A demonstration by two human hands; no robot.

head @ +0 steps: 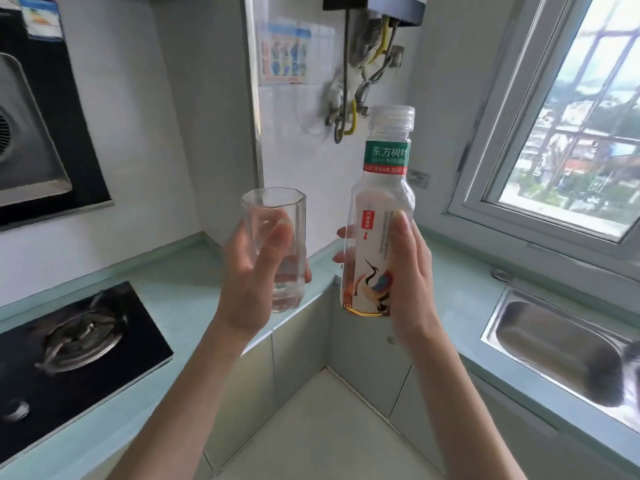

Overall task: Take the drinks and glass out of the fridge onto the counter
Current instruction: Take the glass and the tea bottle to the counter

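The person is standing in the kitchen corner with both arms raised in front of them. The left hand [254, 271] is wrapping its fingers around a clear, empty glass [277, 251], gripping it at the lower half so the rim is rising above the fingertips. The right hand [407, 271] is clasping a drink bottle [381, 216] upright, thumb pressing on the label and fingertips showing round its far side; the white cap is standing well above the thumb, and a little amber liquid is showing at the base. Both things are being held in the air, just beside each other, above the pale green counter [187, 296], which is lying below and beyond the fingers.
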